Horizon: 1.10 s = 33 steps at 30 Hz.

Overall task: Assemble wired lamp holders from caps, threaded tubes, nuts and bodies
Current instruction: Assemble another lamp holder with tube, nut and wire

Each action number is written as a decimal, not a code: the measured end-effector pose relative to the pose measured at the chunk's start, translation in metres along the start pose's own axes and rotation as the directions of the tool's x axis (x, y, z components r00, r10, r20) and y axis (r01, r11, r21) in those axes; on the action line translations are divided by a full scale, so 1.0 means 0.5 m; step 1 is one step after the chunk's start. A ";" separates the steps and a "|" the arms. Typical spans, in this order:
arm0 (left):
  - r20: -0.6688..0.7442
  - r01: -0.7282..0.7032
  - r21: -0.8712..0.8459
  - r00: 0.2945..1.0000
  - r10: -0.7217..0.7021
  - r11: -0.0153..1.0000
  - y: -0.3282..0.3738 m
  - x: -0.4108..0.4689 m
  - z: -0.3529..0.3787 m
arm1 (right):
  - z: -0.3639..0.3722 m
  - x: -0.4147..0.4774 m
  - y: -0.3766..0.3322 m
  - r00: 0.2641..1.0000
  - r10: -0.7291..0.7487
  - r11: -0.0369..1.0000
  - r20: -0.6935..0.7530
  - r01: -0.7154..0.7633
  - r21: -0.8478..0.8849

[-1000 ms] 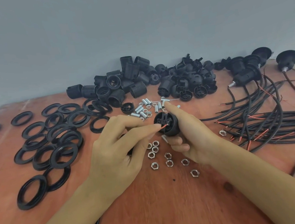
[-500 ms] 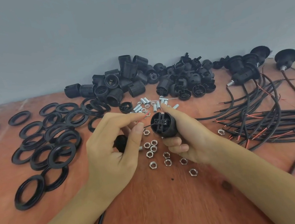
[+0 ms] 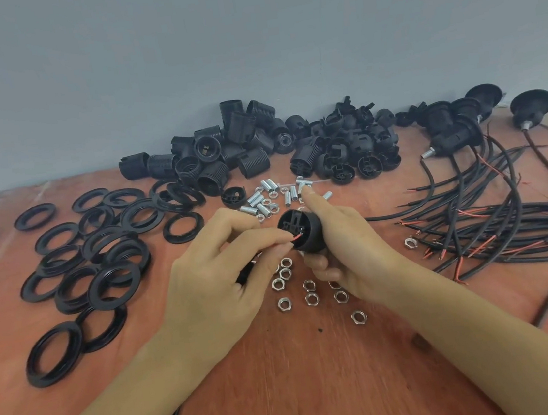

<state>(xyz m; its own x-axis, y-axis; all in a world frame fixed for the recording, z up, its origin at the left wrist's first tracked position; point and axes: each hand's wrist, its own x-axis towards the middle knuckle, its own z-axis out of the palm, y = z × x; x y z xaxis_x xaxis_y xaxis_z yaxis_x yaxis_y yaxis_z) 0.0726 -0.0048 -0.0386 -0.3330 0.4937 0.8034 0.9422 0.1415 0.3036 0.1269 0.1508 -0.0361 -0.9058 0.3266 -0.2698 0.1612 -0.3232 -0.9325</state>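
Wooden table [image 3: 303,376] | right hand [image 3: 350,249] clamps lamp-holder body [image 3: 300,233]; left hand [image 3: 219,276] pinches red wire [image 3: 297,237] at its face

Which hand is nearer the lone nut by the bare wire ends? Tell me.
Right. The right hand holds the lamp holder body just left of that nut; the left hand lies farther left, beyond the body.

left hand [image 3: 216,283], right hand [image 3: 350,249]; bare forearms, seemingly sleeveless
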 end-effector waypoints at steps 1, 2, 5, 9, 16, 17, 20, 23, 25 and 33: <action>0.006 0.025 0.018 1.000 -0.025 1.000 -0.002 -0.002 0.002 | 0.000 0.000 -0.001 1.000 -0.003 1.000 -0.002 0.003 -0.003; 0.025 0.046 0.019 0.999 -0.046 0.999 -0.002 -0.004 0.002 | 0.001 -0.003 -0.003 1.000 -0.010 1.000 -0.003 0.010 -0.007; 0.043 0.057 0.027 0.997 -0.058 0.998 -0.005 -0.005 0.006 | 0.002 -0.007 -0.005 1.000 -0.021 1.000 -0.008 0.021 -0.020; 0.027 0.082 0.015 0.996 -0.082 0.997 -0.007 -0.007 0.007 | 0.001 -0.005 -0.003 1.000 -0.024 0.999 -0.011 0.023 -0.036; 0.038 0.087 -0.002 0.995 -0.087 0.996 -0.005 -0.006 0.009 | 0.001 -0.005 -0.003 0.999 -0.042 0.998 0.008 0.042 -0.046; 0.042 0.090 -0.004 0.995 -0.090 0.996 -0.006 -0.005 0.009 | 0.001 -0.005 -0.003 0.999 -0.047 0.998 0.015 0.048 -0.047; 0.052 0.092 0.003 0.994 -0.092 0.996 -0.006 -0.004 0.007 | 0.001 -0.005 -0.002 0.998 -0.055 0.997 0.019 0.056 -0.055; 0.062 0.097 0.010 0.993 -0.098 0.995 -0.005 -0.005 0.007 | 0.001 -0.005 0.000 0.998 -0.060 0.996 0.014 0.061 -0.069; 0.071 0.107 0.015 0.992 -0.108 0.994 -0.005 -0.006 0.007 | 0.000 -0.004 0.002 0.998 -0.068 0.995 0.014 0.069 -0.074; 0.062 0.143 0.046 0.987 -0.146 0.989 -0.008 -0.007 0.006 | -0.003 -0.001 0.003 0.981 -0.064 0.996 0.181 0.075 -0.053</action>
<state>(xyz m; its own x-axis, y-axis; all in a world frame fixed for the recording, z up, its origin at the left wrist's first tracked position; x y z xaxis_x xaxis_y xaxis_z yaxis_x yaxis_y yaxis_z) 0.0703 -0.0046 -0.0443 -0.4640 0.5202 0.7170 0.8855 0.2503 0.3915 0.1280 0.1513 -0.0379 -0.9701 0.1810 -0.1616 0.1135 -0.2504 -0.9615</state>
